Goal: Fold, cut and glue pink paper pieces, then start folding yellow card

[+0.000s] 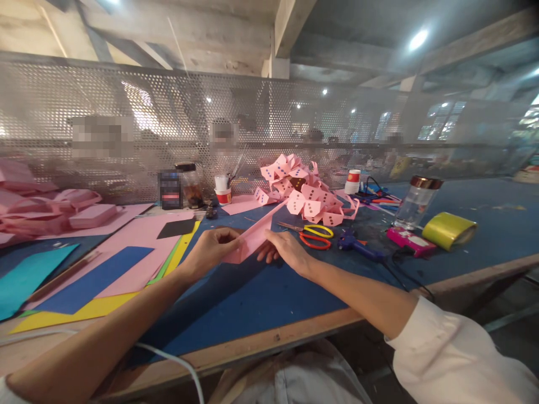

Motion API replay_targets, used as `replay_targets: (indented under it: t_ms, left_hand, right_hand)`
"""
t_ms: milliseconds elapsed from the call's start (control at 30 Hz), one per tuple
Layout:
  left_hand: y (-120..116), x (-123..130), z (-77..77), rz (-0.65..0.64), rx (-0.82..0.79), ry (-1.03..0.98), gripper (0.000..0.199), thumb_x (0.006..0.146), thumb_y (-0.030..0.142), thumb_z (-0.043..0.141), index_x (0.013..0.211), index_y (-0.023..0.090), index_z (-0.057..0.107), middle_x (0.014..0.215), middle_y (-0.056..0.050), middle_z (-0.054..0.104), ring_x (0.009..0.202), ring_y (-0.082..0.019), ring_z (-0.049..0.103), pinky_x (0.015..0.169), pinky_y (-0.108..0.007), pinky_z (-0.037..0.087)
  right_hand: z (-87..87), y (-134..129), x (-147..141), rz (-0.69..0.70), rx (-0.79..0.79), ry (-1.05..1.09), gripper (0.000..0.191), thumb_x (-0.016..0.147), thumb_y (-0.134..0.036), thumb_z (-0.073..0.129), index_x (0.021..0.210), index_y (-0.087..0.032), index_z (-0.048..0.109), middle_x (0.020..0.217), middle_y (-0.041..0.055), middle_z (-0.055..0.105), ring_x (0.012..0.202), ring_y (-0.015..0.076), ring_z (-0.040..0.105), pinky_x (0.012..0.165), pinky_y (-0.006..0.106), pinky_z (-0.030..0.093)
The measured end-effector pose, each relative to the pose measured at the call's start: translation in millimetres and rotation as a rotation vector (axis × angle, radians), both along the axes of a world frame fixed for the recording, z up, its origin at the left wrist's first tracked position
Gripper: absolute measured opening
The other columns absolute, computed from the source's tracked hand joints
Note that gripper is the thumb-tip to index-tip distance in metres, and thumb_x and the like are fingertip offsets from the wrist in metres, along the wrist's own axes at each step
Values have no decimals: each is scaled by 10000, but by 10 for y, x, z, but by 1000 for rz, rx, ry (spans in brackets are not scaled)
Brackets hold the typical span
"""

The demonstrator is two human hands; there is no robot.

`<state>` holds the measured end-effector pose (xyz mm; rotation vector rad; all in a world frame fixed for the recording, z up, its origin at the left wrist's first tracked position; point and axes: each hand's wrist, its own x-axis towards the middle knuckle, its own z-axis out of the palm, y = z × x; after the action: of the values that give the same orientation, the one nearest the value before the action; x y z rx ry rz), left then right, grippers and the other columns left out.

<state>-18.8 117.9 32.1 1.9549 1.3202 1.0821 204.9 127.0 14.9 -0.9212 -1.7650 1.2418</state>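
A folded pink paper strip (252, 240) is held between both hands above the blue tabletop, slanting up to the right. My left hand (215, 249) pinches its near left end between thumb and fingers. On its right side, my right hand (288, 251) grips the strip with thumb and forefinger, the other fingers curled below. Just beyond lie scissors (315, 242) with yellow and red handles. A heap of folded pink paper pieces with dark dots (309, 196) stands behind the strip.
On the right are a blue glue gun (360, 247), a pink device (410, 241), a yellow tape roll (448, 230) and a clear bottle (416, 203). Colored sheets (101, 278) and pink folded pieces (50, 210) cover the left. A perforated metal screen (252, 101) stands behind.
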Motion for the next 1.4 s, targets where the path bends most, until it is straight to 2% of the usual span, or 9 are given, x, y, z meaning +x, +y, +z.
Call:
replay_targets:
  t_ms: [67, 167, 267, 367, 567, 700, 967, 1200, 1400]
  left_hand:
    - [23, -26, 1, 5, -16, 32, 287, 771, 461, 662, 716, 187, 726, 724, -20, 691, 653, -165, 583, 576, -250, 419]
    - [40, -34, -9, -21, -51, 95, 307, 761, 476, 653, 664, 191, 712, 619, 2, 650, 569, -150, 550, 522, -244, 379]
    - [31, -13, -41, -92, -77, 180, 275, 761, 439, 652, 664, 191, 715, 607, 10, 645, 563, -144, 549, 520, -237, 372]
    - [7, 11, -82, -162, -81, 269, 234, 768, 401, 645, 707, 190, 728, 636, 9, 661, 596, -150, 566, 539, -233, 391]
    - [-35, 42, -127, -120, 16, 432, 169, 793, 311, 599, 756, 208, 728, 662, 10, 662, 625, -156, 573, 575, -248, 376]
    - [-38, 75, -147, -82, 118, 503, 130, 788, 252, 594, 808, 215, 717, 774, -10, 670, 749, -190, 600, 676, -283, 410]
    - [-48, 104, -199, -111, 282, 554, 115, 841, 207, 567, 911, 215, 658, 1001, -53, 634, 1013, -237, 574, 867, -344, 443]
    - [-29, 95, -238, -183, 278, 589, 148, 849, 158, 546, 833, 215, 682, 888, -29, 652, 884, -204, 606, 789, -305, 448]
    - [-26, 101, -197, -204, 230, 564, 171, 805, 122, 538, 831, 196, 690, 873, -23, 664, 851, -183, 614, 782, -278, 447]
  right_hand:
    - [38, -5, 43, -150, 126, -34, 614, 976, -581, 357, 705, -141, 689, 623, 62, 670, 539, 131, 588, 579, 249, 436]
    - [105, -50, 97, -292, 450, -159, 511, 1007, -509, 372, 728, -180, 647, 643, 31, 630, 642, 143, 599, 687, 265, 445]
    - [131, -109, 95, -280, 771, -292, 285, 999, -388, 475, 923, -187, 661, 890, 57, 682, 891, 181, 604, 867, 304, 421]
    - [86, -127, 49, -196, 928, -426, 189, 968, -317, 565, 1080, -199, 662, 1089, 70, 681, 1062, 209, 555, 959, 337, 364]
    - [-56, -22, -8, -96, 837, -661, 134, 948, -187, 592, 895, -195, 715, 941, 30, 734, 901, 176, 613, 809, 312, 337]
    - [-96, 39, -15, -95, 820, -674, 121, 935, -170, 607, 894, -193, 718, 931, 22, 738, 872, 165, 629, 771, 294, 333]
    - [-140, 56, 18, -78, 829, -682, 44, 901, -204, 664, 914, -193, 704, 920, 27, 702, 884, 173, 611, 769, 299, 343]
    - [-116, 13, 28, -72, 851, -635, 109, 853, -161, 701, 954, -195, 676, 1009, 39, 652, 997, 194, 567, 855, 315, 368]
    - [-136, 18, -16, 6, 738, -560, 42, 842, -162, 686, 867, -195, 681, 878, 14, 630, 856, 155, 580, 799, 270, 417]
